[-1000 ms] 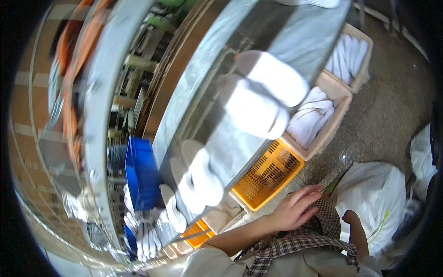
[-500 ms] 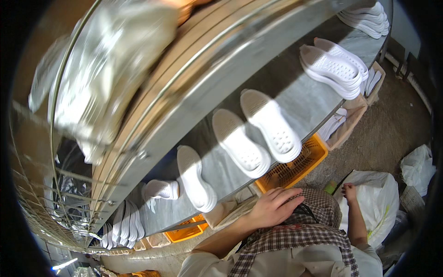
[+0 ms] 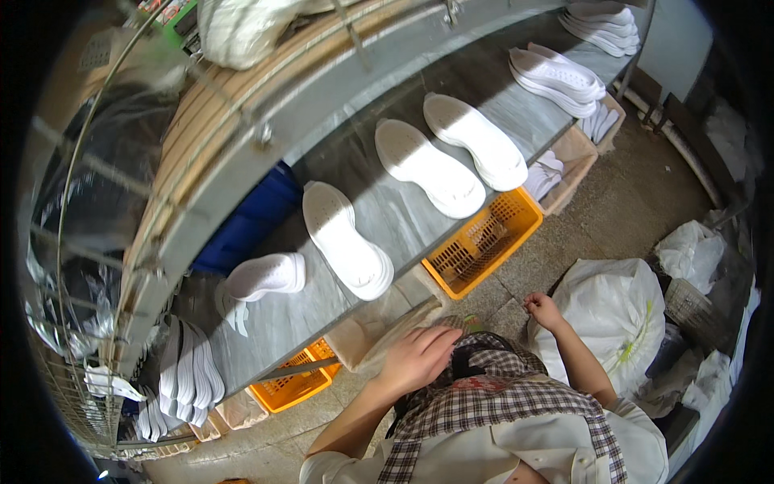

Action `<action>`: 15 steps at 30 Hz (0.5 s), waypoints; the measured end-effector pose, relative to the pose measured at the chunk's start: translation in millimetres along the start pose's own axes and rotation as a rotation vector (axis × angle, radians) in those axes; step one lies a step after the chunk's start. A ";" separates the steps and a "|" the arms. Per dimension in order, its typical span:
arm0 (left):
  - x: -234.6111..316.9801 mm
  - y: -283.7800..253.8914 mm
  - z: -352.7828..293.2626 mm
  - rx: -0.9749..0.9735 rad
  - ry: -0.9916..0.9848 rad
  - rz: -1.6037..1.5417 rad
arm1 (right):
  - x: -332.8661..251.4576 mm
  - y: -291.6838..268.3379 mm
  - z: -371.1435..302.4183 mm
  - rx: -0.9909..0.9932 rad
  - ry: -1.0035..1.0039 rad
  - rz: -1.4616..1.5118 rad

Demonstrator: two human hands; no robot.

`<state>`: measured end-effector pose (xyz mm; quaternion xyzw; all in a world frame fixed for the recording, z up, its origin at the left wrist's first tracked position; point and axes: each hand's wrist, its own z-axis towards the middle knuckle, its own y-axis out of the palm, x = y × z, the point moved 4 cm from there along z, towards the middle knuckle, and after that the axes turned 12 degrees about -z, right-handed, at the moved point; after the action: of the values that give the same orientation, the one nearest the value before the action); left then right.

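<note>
My left hand is palm down with its fingers stretched out, above my checked apron and holding nothing. My right hand hangs beside a large white sack, its fingers curled in with nothing visible in them. On the grey shelf ahead lie white shoe soles. One stack is nearest my left hand, and two more, a middle stack and a right stack, lie side by side. A single white sole rests on its side farther left. Neither hand touches the soles.
More sole stacks stand at the shelf's left end and right end. An orange basket and a lined bin with white pieces sit below the shelf edge. A blue bin is behind; wire mesh rises at left.
My view has shifted, so the shelf and soles sit higher and the blue bin shows. Both hands appear farther left in the picture. The soles keep their arrangement.
</note>
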<state>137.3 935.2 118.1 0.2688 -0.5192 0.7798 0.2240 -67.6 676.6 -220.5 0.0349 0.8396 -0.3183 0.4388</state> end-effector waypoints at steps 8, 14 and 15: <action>36.1 33.6 -122.8 -0.251 -0.103 -0.007 | 96.3 75.8 -112.7 0.037 0.071 -0.260; 64.5 -13.3 -205.3 -0.196 -0.192 0.053 | 257.5 163.0 -275.7 -0.416 0.104 -0.823; 67.0 -23.0 -217.8 -0.154 -0.226 0.081 | 272.2 172.3 -290.3 -0.479 0.096 -0.808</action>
<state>60.5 1150.9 108.7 0.3158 -0.6096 0.7109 0.1526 -383.5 917.4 -394.2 -0.3824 0.8551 -0.2588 0.2360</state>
